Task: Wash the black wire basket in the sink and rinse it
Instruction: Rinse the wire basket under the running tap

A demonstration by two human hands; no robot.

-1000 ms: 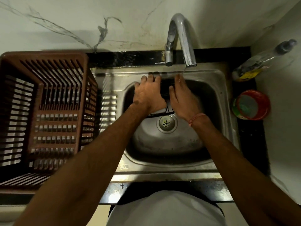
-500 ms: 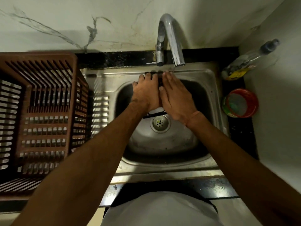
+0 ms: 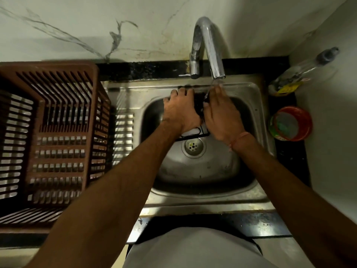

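The black wire basket (image 3: 199, 105) stands in the steel sink (image 3: 249, 97) against its far wall, mostly covered by both hands. My left hand (image 3: 180, 111) grips its left side, fingers hooked over the top edge. My right hand (image 3: 222, 115) lies flat against its right side, fingertips up under the tap (image 3: 208, 47). Water runs from the spout onto those fingertips and the basket's top edge. A strip of the basket's lower wire frame shows just above the drain (image 3: 193, 146). Whether the right hand's fingers close around the wire is hidden.
A brown slatted plastic dish crate (image 3: 50, 136) fills the counter left of the sink. On the right ledge stand a clear bottle with a yellow label (image 3: 295, 76) and a round red tub (image 3: 291, 123). A marble wall rises behind the tap.
My hands have drawn slightly apart, showing more of the basket between them. My right fingertips now sit directly under the running water.
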